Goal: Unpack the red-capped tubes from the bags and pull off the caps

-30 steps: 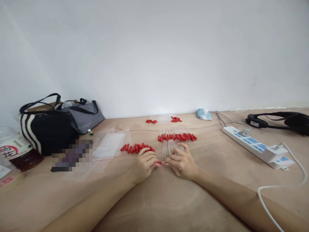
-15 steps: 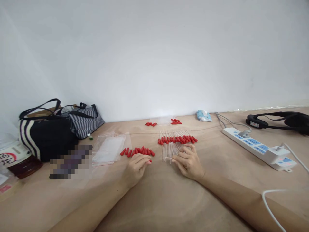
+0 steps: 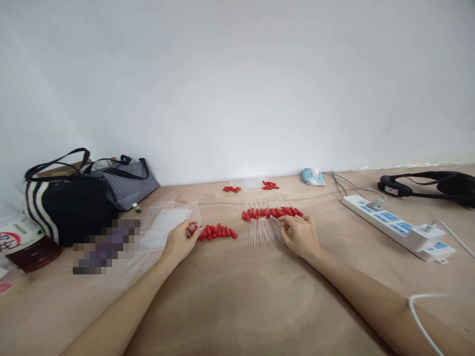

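Note:
My left hand [image 3: 182, 241] is at the left end of a pile of red rubber bulbs [image 3: 218, 232], thumb and fingers closed around one of them. My right hand [image 3: 300, 234] pinches a thin clear dropper tube [image 3: 273, 218], its end pointing left. Below that hand's fingertips, loose clear tubes [image 3: 261, 233] lie side by side on the table. Just beyond them is a row of droppers [image 3: 256, 213], clear tubes fitted with red bulbs at their near ends. The right fingers partly cover this row's right side.
Clear zip bags [image 3: 166, 225] lie at left, near a pixelated object [image 3: 107, 247], two bags [image 3: 70, 207] and a bottle [image 3: 29, 247]. More red bulbs [image 3: 270, 185] lie near the wall. At right are a tissue pack [image 3: 313, 177], a power strip [image 3: 386, 217] and a black headset [image 3: 423, 185].
My left hand has moved left and away from me to the end of the bulb pile. My right hand has shifted slightly right and farther out, toward the fitted row.

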Available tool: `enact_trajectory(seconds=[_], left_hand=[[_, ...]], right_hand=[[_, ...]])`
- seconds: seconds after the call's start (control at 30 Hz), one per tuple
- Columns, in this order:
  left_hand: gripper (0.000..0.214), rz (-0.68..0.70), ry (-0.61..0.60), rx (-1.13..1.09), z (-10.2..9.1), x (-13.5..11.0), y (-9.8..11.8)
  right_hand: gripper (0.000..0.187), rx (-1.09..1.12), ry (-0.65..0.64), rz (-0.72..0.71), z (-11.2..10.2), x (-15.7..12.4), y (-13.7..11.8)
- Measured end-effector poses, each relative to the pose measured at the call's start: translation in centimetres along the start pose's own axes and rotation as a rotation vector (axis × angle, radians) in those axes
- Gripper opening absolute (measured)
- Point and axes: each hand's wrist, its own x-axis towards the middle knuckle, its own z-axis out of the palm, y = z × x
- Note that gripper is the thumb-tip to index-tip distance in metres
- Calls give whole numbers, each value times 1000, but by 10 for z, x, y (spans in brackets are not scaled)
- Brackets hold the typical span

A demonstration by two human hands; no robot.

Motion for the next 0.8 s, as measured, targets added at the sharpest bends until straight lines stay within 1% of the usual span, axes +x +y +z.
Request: enact_trajectory(seconds=[0.03,0.13,0.17,0.2,0.27,0.37,0.43,0.5,0.57,0.63,0.73,0.8], left_hand=[[34,17,18,24,-1,-1,2],[33,109,131,118,-4,-2,12],[31,143,145,140,-5,-2,17],[29,171,132,155,-4,0,23],[24,204,38,173,0,4,39],[18,218,-142,178,16,18,67],[16,238,-203,165,31,29,83],[17,272,-253,142,45,40,95],[22,309,-303,111,57,49,102],[24,335,-341,81,65,56,104],[23,341,-370,45,72,62,103],[20,332,-369,25,74,62,102]], right_hand=[[17,-20,-1,-1,1,0,-1],[16,-78,-13,-10,6,1,-3],[17,-91,-21,-18,8,1,-4],[18,-101,-31,-28,10,1,-4],[19,-111,-54,-52,12,2,-6],[20,-118,-112,-72,12,2,-8],[21,-122,-159,-76,10,2,-10],[25,-117,-193,-83,8,2,-12],[29,-106,-206,-83,6,2,-13],[31,-90,-201,-72,5,2,-12],[32,-69,-167,-51,6,3,-11],[32,-62,-139,-51,6,2,-10]])
